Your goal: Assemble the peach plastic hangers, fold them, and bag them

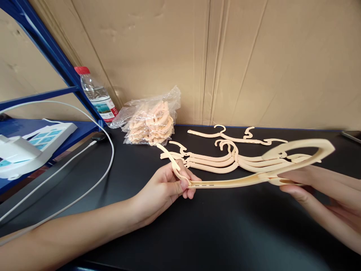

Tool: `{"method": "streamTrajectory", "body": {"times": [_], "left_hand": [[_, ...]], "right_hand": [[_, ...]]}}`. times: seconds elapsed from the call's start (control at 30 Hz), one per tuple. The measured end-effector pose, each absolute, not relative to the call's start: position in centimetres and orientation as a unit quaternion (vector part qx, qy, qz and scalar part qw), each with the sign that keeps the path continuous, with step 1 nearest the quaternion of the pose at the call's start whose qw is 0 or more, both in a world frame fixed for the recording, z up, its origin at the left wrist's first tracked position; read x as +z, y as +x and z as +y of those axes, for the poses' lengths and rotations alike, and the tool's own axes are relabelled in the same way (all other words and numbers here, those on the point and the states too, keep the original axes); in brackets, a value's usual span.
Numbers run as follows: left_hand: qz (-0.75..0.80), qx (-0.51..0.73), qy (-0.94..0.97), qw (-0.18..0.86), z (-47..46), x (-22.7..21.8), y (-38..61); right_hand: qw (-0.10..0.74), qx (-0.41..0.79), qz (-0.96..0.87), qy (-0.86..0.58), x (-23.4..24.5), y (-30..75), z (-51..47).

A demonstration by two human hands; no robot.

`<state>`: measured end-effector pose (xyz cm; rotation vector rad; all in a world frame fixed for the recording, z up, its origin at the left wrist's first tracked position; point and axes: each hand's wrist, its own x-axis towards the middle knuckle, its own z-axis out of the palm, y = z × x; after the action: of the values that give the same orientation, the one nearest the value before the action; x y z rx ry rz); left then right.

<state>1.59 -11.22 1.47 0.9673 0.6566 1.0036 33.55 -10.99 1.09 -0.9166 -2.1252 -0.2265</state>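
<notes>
Between my two hands a cream plastic folding clothes hanger (228, 183) is held above the table, its large hook rising at the right. My left hand (175, 182) pinches its left end, where a small curved piece sticks up. Around its right part, near the joint below the hook, my right hand (324, 192) is closed, with its thumb in front and the other fingers partly hidden. Behind it, several matching hangers (211, 163) lie nested in a stack. Farther back lies a single unfolded hanger (208, 134) with a loose-looking small hook piece (248, 132) beside it.
A clear plastic bag (152, 120) full of hanger parts stands against the cardboard wall (239, 56). Left of it leans a water bottle (98, 98) with a red cap. A white cable (113, 150) loops over the black table (197, 233) from a power strip (42, 146) on a blue shelf.
</notes>
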Motion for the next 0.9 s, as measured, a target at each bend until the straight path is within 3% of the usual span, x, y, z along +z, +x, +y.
{"method": "streamTrajectory", "body": {"times": [0.67,0.9], "left_hand": [[0.387,0.505,0.392,0.665,-11.6,2.2,2.0],[0.457,0.435,0.39,0.671,-11.8,2.3,2.1]], "right_hand": [[0.361,-0.006,-0.786,-0.501,1.2,32.2,-11.6],[0.362,0.013,-0.778,-0.513,1.0,32.4,-10.7]]}}
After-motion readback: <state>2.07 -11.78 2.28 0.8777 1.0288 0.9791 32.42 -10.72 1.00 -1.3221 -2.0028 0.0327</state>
